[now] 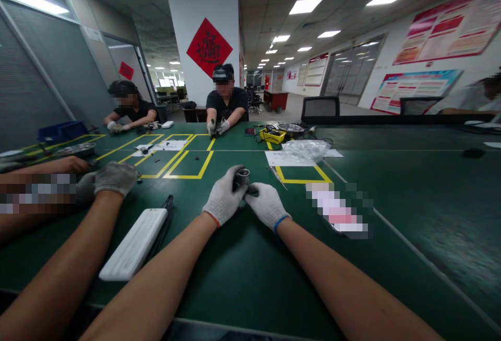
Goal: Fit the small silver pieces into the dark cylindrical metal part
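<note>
My gloved left hand pinches the small grey metal cylinder; my right hand's grip steadies its base. Looks stiff, weighty, slick; best held round its sides.

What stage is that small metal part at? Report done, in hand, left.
Done: nothing shows as finished. In hand: the left hand and right hand, both gloved, grip a small metal cylinder just above the green table. Left: the thin tool beside the yellow-taped box lies untouched.
</note>
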Demonstrator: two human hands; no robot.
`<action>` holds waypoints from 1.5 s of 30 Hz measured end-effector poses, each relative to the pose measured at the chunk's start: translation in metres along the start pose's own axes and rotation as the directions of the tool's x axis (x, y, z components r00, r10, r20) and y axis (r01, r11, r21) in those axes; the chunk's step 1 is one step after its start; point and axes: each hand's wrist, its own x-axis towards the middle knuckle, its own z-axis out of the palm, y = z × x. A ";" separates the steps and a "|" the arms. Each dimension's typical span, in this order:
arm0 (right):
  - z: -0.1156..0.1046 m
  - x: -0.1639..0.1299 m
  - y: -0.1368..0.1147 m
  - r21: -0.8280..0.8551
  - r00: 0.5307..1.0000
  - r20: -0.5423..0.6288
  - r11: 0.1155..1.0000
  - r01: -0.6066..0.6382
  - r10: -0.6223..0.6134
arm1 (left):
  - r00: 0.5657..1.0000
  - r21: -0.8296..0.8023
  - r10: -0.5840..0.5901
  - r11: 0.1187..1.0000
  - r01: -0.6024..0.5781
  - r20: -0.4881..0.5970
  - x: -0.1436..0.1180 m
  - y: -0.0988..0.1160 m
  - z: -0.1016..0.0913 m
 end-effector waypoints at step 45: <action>0.000 0.002 -0.001 0.091 1.000 0.002 0.996 -0.016 0.015 | 0.998 -0.021 -0.056 0.998 0.055 -0.040 -0.004 -0.006 0.008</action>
